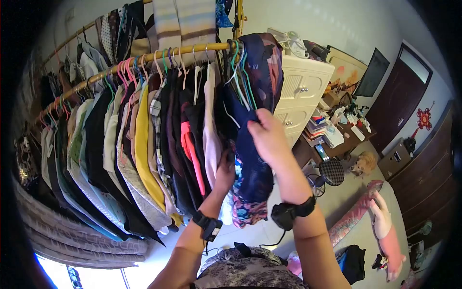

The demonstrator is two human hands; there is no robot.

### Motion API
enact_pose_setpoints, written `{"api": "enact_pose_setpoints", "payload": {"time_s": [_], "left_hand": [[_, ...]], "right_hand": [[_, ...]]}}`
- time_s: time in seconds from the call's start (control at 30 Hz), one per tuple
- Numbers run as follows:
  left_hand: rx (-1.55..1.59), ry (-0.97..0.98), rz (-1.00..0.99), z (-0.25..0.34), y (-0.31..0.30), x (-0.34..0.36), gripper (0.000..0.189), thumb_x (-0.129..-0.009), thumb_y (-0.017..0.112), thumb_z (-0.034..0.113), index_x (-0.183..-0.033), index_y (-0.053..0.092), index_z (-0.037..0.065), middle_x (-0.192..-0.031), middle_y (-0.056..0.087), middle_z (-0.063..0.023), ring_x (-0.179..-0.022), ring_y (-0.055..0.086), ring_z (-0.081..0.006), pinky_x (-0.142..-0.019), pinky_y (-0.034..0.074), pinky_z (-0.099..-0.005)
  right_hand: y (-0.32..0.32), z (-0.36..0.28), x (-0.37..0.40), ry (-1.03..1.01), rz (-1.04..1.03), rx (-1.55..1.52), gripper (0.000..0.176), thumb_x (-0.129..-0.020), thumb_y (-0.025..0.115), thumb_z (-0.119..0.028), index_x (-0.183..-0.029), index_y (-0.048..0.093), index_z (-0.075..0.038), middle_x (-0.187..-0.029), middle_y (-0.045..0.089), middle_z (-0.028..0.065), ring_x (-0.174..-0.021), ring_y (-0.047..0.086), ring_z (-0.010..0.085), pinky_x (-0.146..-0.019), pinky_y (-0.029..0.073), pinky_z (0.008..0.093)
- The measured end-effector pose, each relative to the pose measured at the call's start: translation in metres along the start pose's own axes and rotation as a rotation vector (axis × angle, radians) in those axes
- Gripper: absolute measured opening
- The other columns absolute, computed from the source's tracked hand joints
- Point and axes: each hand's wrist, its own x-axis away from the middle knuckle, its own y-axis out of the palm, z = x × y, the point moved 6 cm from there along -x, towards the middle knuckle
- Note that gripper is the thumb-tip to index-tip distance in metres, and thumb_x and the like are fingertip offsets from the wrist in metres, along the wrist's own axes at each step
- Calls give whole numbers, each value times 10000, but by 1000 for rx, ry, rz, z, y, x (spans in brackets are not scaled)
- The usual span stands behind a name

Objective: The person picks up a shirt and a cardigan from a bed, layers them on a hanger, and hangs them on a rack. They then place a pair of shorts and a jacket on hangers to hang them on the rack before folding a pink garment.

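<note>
A bamboo-coloured clothes rail runs across the view, packed with garments on hangers. At its right end hangs a navy garment with a floral hem. My right hand is closed on this garment's upper edge, thumb on top, just below several green and white hangers. Lower down, my left hand reaches in between the navy garment and a pale lavender garment. Its fingers are in shadow and partly hidden by cloth, so their grip does not show. A dark patterned scarf-like cloth drapes over the rail's end.
A cream cabinet stands right behind the rail. Beyond are a cluttered desk, a checked stool and a tan dog on the floor. A long pink plush toy and a black cloth lie at lower right.
</note>
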Motion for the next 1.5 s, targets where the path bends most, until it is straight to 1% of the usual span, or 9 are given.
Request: {"api": "enact_pose_setpoints", "payload": {"time_s": [0.1,0.4,0.77,0.87,0.93,1.03,1.1,1.33,1.5], "left_hand": [[294,70,-23,-40,12,4,498,-920,480,83,-1388,319,29,-1249,514,-227,-1123,558,-298,-958,436,-355],[1246,-518,-192,-22,-18,23,435,-948,421,143,-1362,353,31,-1229,525,-227,-1088,573,-324,-933,472,-403],[1524,-606,-269,70,-37,26,406,-978,376,219,-1348,378,53,-1238,533,-202,-1062,595,-313,-903,519,-417],[1379,-582,-267,12,-26,27,472,-990,348,246,-1425,281,76,-1312,481,-178,-1141,546,-294,-964,477,-410],[1155,-498,-212,-45,-27,27,558,-941,424,63,-1456,211,53,-1410,386,-162,-1255,441,-254,-1053,364,-361],[356,-18,-138,-32,-40,23,728,-824,473,-125,-1464,150,0,-1460,322,-153,-1320,361,-225,-1075,297,-326],[309,10,-113,-29,-40,24,729,-826,474,-109,-1464,138,-7,-1461,318,-158,-1329,348,-225,-1073,299,-324],[390,-40,-186,-20,-29,31,710,-843,531,-37,-1448,160,-35,-1477,283,-170,-1340,330,-221,-1084,283,-323],[290,29,-151,-17,-27,49,669,-872,563,24,-1439,209,-18,-1044,546,-80,-944,535,-125,-826,421,-243]], "right_hand": [[39,-18,34,-90,-24,-7,244,-846,553,-128,-1043,527,16,-992,569,245,-948,562,406,-817,453,422],[82,-24,107,-99,25,-235,211,-860,536,-48,-1061,497,3,-923,538,205,-878,550,382,-777,444,382],[79,-6,0,4,92,-261,237,-834,547,-125,-1007,547,38,-944,572,263,-927,552,436,-808,444,451],[74,-13,-30,-106,287,-119,170,-831,568,-138,-923,584,4,-670,552,156,-607,558,268,-571,414,373],[72,-11,-46,-72,262,-95,188,-815,584,-155,-909,603,6,-668,571,177,-617,578,323,-587,431,394],[65,-22,-57,-15,151,-29,222,-797,568,-149,-925,602,29,-847,607,244,-827,596,404,-744,460,465],[73,-19,-66,-28,166,14,203,-799,583,-164,-893,618,14,-745,613,215,-730,619,363,-661,461,430],[94,-11,-69,-85,125,164,244,-823,541,-213,-845,593,25,-862,621,248,-876,603,409,-807,483,464],[77,4,-66,-220,341,77,321,-920,485,-258,-883,656,11,-835,610,244,-800,582,419,-736,459,484]]}}
